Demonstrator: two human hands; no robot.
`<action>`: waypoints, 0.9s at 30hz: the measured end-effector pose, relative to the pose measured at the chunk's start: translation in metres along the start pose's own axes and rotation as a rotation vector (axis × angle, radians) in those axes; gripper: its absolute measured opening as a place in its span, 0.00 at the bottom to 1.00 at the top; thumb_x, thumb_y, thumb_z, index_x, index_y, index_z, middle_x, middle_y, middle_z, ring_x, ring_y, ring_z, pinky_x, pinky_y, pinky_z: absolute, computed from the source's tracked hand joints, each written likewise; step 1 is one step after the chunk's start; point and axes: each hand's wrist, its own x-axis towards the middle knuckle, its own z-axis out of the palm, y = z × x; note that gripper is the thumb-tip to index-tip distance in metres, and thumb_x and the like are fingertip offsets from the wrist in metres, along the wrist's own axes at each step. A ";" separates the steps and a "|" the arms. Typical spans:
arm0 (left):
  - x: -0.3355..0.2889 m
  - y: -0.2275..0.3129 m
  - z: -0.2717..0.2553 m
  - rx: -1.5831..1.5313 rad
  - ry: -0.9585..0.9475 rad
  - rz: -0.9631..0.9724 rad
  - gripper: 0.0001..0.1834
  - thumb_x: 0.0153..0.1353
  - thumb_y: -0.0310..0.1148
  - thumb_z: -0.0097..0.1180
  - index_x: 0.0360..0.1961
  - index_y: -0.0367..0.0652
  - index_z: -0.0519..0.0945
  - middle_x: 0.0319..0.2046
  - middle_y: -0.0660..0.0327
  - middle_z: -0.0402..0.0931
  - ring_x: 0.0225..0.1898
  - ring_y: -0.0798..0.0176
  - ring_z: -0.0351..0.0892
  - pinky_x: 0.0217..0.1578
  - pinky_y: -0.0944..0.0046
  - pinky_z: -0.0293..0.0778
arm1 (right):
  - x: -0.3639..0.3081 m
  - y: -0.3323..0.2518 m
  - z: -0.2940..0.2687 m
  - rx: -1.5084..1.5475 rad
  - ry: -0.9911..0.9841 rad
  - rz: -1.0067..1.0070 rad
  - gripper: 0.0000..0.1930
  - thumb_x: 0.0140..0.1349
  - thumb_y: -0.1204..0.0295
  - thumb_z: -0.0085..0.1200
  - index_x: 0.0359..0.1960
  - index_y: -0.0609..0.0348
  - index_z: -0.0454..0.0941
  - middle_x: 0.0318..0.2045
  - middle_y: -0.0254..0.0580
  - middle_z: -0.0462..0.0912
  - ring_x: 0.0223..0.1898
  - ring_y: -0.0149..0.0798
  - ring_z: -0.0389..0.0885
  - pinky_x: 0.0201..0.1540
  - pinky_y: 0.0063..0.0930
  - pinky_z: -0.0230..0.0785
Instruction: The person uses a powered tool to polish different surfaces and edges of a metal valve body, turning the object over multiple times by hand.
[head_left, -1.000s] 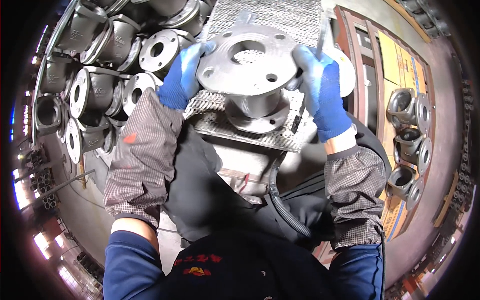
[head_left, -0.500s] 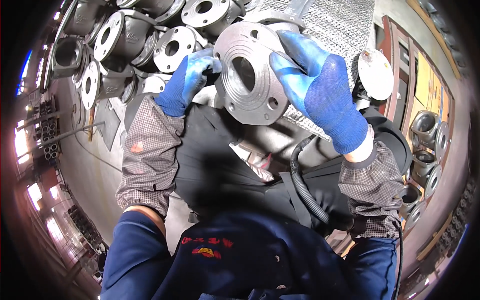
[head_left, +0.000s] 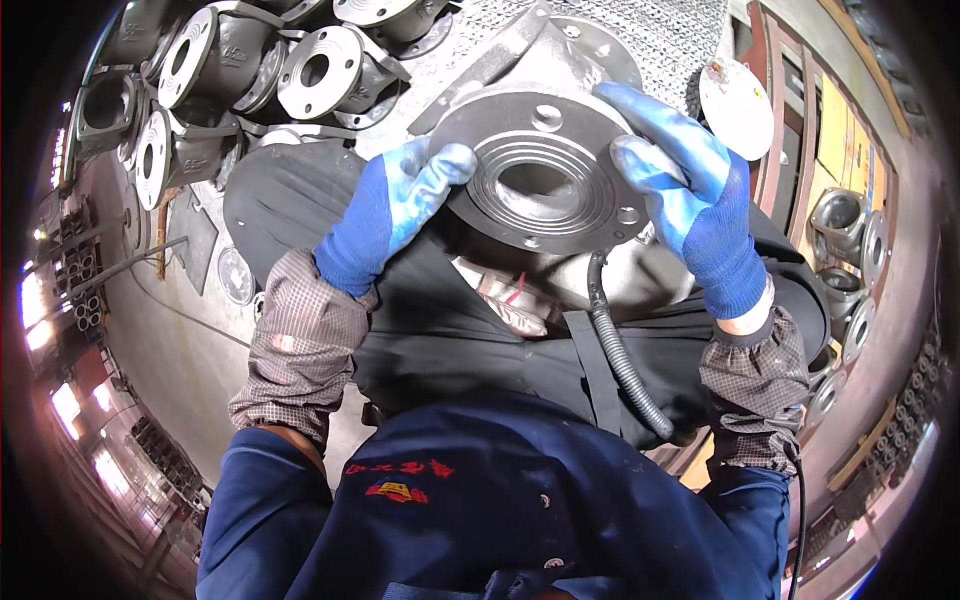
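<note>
A grey flanged valve body casting [head_left: 585, 185] is held between my two gloved hands above my lap. Its round flange, with ridged rings around a central bore and several bolt holes, faces up towards me. My left hand [head_left: 405, 200] grips the flange's left edge, its thumb on the face. On the right edge, my right hand [head_left: 695, 190] has its thumb against the rim and its fingers reaching along the far side. Behind the front flange, the rest of the casting extends away, with another flange at the far end. The undersides of both grips are hidden.
More flanged castings [head_left: 320, 72] are piled at the far left. A textured silvery mat [head_left: 670, 40] lies beyond my hands. To the right are a white round disc [head_left: 736, 108] and castings on a pallet [head_left: 842, 218]. A corrugated hose [head_left: 625, 370] crosses my lap.
The casting has tilted so its flange lies flatter, and it has come slightly to the right and nearer. Both hands have moved with it, still at its sides.
</note>
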 end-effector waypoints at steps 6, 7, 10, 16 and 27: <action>-0.004 0.015 0.035 0.087 0.125 -0.086 0.21 0.62 0.45 0.58 0.29 0.34 0.79 0.19 0.61 0.73 0.23 0.71 0.68 0.26 0.67 0.69 | -0.042 0.023 0.005 -0.077 0.269 0.314 0.13 0.61 0.70 0.58 0.45 0.63 0.79 0.36 0.45 0.82 0.37 0.32 0.80 0.41 0.25 0.72; -0.002 0.013 0.037 0.135 0.121 -0.075 0.22 0.62 0.47 0.58 0.25 0.34 0.78 0.17 0.61 0.70 0.22 0.71 0.65 0.24 0.66 0.67 | -0.048 0.029 0.005 0.010 0.301 0.386 0.13 0.62 0.69 0.56 0.45 0.64 0.79 0.35 0.43 0.82 0.36 0.31 0.78 0.40 0.23 0.71; 0.011 0.018 0.047 0.221 0.169 -0.042 0.31 0.60 0.52 0.59 0.14 0.36 0.67 0.12 0.61 0.56 0.18 0.70 0.53 0.18 0.63 0.59 | -0.056 0.040 0.002 0.116 0.352 0.547 0.16 0.66 0.65 0.53 0.47 0.66 0.77 0.33 0.34 0.79 0.35 0.24 0.71 0.38 0.19 0.67; 0.039 0.050 0.069 0.269 0.187 0.002 0.23 0.62 0.43 0.59 0.17 0.37 0.69 0.13 0.67 0.57 0.19 0.73 0.53 0.17 0.64 0.56 | -0.072 0.087 -0.008 -0.213 0.392 0.327 0.13 0.65 0.72 0.50 0.48 0.66 0.77 0.36 0.30 0.78 0.35 0.25 0.74 0.39 0.20 0.68; 0.048 0.039 0.095 -0.030 -0.020 -0.012 0.26 0.69 0.47 0.43 0.31 0.30 0.78 0.22 0.60 0.77 0.25 0.72 0.73 0.24 0.67 0.66 | -0.070 0.048 -0.012 0.536 0.574 0.799 0.14 0.64 0.64 0.51 0.31 0.64 0.78 0.21 0.31 0.77 0.22 0.23 0.70 0.26 0.23 0.65</action>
